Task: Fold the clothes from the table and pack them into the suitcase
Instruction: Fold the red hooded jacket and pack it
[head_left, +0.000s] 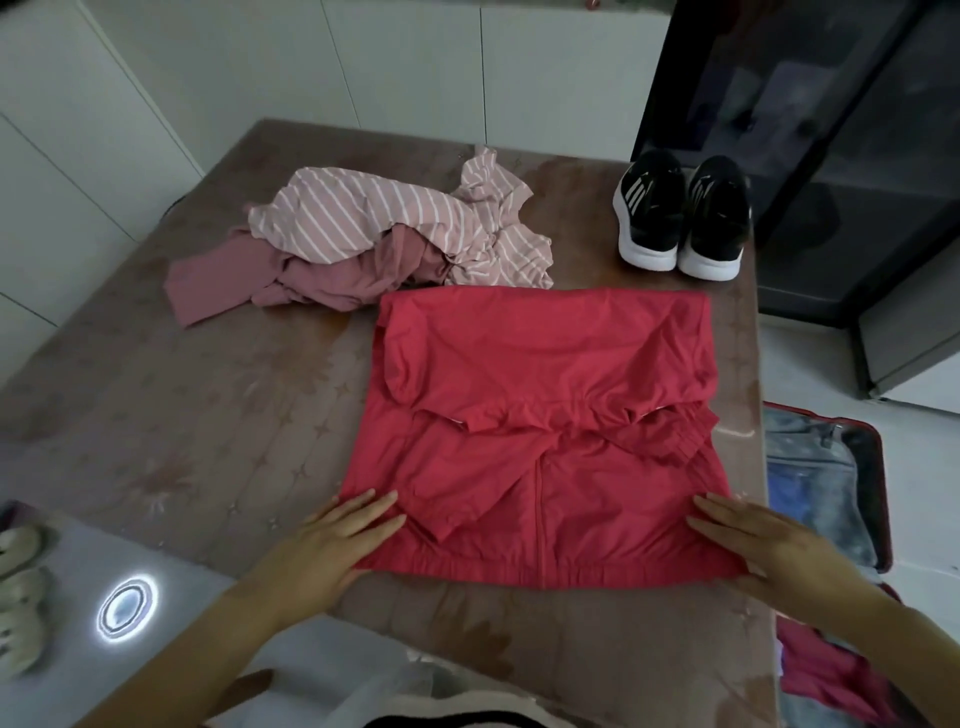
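A red jacket (540, 415) lies flat on the brown table (182, 415), its sleeves folded in over the front and its elastic hem nearest me. My left hand (337, 540) holds the hem's left corner, fingers laid on top and the thumb tucked beneath the fabric. My right hand (748, 540) holds the right corner the same way. Behind the jacket, a pink striped garment (389, 218) lies crumpled on a dusty pink one (311, 280). The open red suitcase (880, 493) sits on the floor right of the table, with denim and red clothing inside.
A pair of black sneakers (680, 218) with white soles stands at the table's far right corner. A dark glass cabinet (831, 156) rises behind them. Pale shoes (18, 597) lie on the floor at my left. White cupboards line the back wall.
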